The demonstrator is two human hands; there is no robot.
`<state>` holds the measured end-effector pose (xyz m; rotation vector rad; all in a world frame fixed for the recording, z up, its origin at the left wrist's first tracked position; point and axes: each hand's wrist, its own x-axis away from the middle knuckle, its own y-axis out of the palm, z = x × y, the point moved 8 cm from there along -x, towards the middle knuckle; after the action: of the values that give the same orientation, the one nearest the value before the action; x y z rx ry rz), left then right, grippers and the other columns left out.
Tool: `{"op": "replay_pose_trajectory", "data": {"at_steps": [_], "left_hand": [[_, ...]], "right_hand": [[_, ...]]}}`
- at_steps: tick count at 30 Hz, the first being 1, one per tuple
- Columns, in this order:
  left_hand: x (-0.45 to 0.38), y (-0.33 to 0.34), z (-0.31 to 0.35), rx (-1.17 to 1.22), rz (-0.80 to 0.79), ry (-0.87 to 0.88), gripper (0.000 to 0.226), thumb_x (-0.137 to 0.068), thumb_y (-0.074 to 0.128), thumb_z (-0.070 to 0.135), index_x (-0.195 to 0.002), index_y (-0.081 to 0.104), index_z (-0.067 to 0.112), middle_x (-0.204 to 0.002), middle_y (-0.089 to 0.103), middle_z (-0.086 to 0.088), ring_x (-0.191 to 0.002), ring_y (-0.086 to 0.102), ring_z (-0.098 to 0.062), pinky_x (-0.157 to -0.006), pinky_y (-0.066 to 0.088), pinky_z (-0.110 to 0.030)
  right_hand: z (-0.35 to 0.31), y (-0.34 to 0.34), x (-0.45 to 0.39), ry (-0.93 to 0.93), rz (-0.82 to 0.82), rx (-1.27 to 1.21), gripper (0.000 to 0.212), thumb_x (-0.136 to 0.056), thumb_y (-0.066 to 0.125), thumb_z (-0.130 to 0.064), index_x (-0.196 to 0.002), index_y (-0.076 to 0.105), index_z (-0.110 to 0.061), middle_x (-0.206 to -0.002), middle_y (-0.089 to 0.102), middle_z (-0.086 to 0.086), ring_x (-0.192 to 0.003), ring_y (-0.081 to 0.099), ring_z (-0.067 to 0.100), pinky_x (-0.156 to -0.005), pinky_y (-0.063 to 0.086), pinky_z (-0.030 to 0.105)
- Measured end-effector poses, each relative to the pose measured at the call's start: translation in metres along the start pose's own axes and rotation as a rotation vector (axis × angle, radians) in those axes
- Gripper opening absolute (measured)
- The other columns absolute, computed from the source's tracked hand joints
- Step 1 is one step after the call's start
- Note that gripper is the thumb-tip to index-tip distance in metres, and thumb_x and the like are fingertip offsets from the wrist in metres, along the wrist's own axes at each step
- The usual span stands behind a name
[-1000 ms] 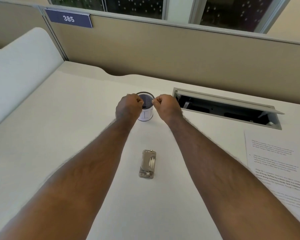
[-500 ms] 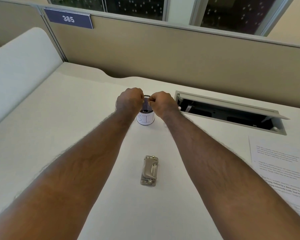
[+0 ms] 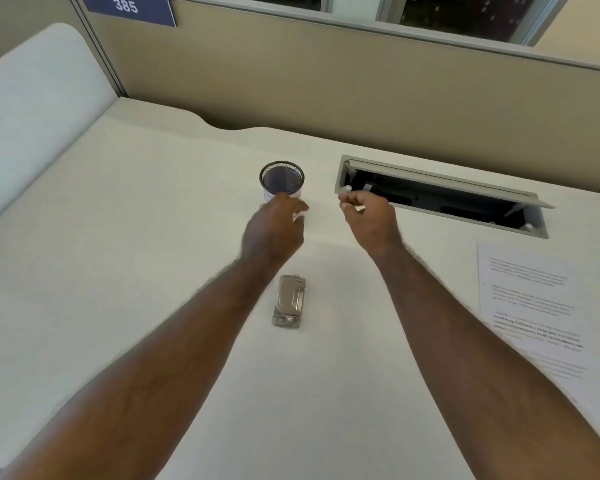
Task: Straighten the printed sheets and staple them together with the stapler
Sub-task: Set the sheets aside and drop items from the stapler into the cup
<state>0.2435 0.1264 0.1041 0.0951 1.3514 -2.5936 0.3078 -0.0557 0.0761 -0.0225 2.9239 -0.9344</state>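
A small metal stapler point(image 3: 288, 301) lies flat on the white desk, between my forearms. The printed sheets point(image 3: 530, 306) lie at the desk's right edge, away from both hands. My right hand point(image 3: 371, 223) is closed, pinching a small pale strip point(image 3: 359, 208) that sticks out at its fingertips. My left hand point(image 3: 274, 232) is blurred, its fingers curled, just in front of a black mesh cup point(image 3: 282, 178) and covering the cup's lower part. I see nothing held in it. Both hands are beyond the stapler and not touching it.
An open cable hatch point(image 3: 440, 195) with a raised grey lid is set into the desk point(image 3: 118, 271) right of my right hand. A beige partition point(image 3: 326, 91) closes the back, with a "385" sign point(image 3: 127, 6). A white curved panel point(image 3: 32, 91) stands at the left.
My hands were pinched together over the mesh cup and have come apart. The right one moved right with the pale strip. The left dropped in front of the cup.
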Motion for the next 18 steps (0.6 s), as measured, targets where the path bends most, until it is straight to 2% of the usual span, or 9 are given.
{"op": "replay_pose_trajectory", "data": {"at_steps": [3,7,11,15,18], "left_hand": [[0.043,0.027,-0.002,0.02,-0.092,0.003,0.025,-0.09,0.058,0.02,-0.113,0.068,0.022,-0.114,0.065,0.001,-0.103,0.063,-0.022,-0.091,0.049,-0.034],[0.102,0.062,-0.01,0.04,-0.194,-0.06,0.025,-0.09,0.059,0.019,-0.113,0.068,0.023,-0.111,0.064,0.003,-0.1,0.064,-0.015,-0.089,0.045,-0.024],[0.15,0.092,-0.015,-0.012,-0.28,-0.099,0.028,-0.091,0.059,0.021,-0.118,0.066,0.02,-0.117,0.065,0.003,-0.104,0.065,-0.014,-0.09,0.044,-0.022],[0.178,0.108,-0.016,-0.082,-0.351,-0.101,0.033,-0.092,0.057,0.019,-0.125,0.062,0.015,-0.121,0.062,-0.002,-0.105,0.065,-0.021,-0.091,0.047,-0.03],[0.181,0.111,-0.012,-0.128,-0.35,-0.093,0.028,-0.092,0.057,0.018,-0.118,0.065,0.011,-0.117,0.061,-0.006,-0.101,0.065,-0.028,-0.087,0.051,-0.037]], "right_hand": [[0.038,-0.012,0.038,0.056,0.0,0.072,0.02,-0.089,0.06,-0.022,-0.103,0.073,-0.024,-0.107,0.073,-0.006,-0.084,0.066,0.009,-0.079,0.051,0.021],[0.079,-0.011,0.096,0.129,-0.059,0.114,0.019,-0.088,0.059,-0.017,-0.1,0.072,-0.023,-0.106,0.071,-0.003,-0.086,0.067,0.015,-0.082,0.054,0.03],[0.094,0.004,0.138,0.076,-0.184,0.183,0.024,-0.089,0.057,-0.011,-0.107,0.072,-0.016,-0.111,0.067,0.003,-0.101,0.066,0.021,-0.091,0.052,0.037],[0.091,0.021,0.153,-0.008,-0.303,0.324,0.033,-0.091,0.056,-0.02,-0.123,0.063,-0.021,-0.125,0.06,-0.001,-0.119,0.053,0.02,-0.097,0.048,0.039],[0.09,0.026,0.147,0.016,-0.341,0.402,0.038,-0.092,0.055,-0.027,-0.13,0.057,-0.025,-0.13,0.055,-0.003,-0.126,0.044,0.019,-0.093,0.05,0.041]]}}
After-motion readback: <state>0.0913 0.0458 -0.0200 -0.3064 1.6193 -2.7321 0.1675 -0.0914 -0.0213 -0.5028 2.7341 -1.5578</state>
